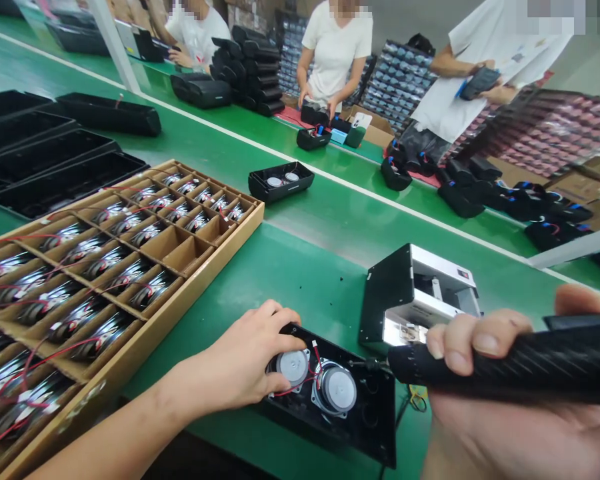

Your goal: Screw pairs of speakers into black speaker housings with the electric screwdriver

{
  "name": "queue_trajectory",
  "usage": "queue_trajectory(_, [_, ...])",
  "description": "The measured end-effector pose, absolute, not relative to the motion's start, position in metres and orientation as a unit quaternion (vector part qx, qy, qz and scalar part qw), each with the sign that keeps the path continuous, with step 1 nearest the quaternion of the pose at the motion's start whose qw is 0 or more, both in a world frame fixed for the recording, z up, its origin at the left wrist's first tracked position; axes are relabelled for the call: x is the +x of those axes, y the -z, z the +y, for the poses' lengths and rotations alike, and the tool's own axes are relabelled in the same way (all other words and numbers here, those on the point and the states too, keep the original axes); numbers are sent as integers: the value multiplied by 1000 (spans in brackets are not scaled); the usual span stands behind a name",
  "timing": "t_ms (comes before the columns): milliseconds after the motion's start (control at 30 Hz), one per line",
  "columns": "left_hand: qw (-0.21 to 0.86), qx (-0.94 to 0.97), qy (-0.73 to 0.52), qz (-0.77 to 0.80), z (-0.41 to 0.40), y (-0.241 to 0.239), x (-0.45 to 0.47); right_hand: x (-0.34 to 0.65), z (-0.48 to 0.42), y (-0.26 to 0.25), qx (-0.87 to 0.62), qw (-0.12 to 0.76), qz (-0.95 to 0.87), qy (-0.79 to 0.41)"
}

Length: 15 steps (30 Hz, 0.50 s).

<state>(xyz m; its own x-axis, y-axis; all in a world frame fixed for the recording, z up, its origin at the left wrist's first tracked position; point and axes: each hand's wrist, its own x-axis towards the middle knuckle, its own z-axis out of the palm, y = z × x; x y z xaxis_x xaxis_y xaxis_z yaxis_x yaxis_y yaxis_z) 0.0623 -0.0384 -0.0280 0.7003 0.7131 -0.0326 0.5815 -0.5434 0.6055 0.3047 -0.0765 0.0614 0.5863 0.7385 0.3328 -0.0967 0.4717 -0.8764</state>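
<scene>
A black speaker housing (383,433) lies open side up on the green bench in front of me. Inside it sit two round speakers, a left one (293,367) and a right one (341,389), with thin red wires and a small white plug between them. My left hand (257,357) grips the housing's left end, thumb and fingers curled around the left speaker. Closed around a black power screwdriver (540,360) is my right hand (485,347). The tool lies nearly level, its bit pointing left at the right speaker's upper edge; I cannot tell whether it touches a screw.
Left stands a divided cardboard tray (220,260) of wired speakers, with empty black housings (65,157) behind. A screw feeder (387,293) is beyond the screwdriver. Another housing (280,190) with speakers sits farther back. Across the white line, several co-workers handle black parts.
</scene>
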Motion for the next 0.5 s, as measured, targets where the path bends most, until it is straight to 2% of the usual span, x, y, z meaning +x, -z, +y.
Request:
queue_trajectory(100, [294,875,-109,368,-38,29,62,291,-63,-49,-435,767,-400,-250])
queue_trajectory(500, [257,893,-98,357,-35,32,63,264,-37,-10,-367,752,-444,-321])
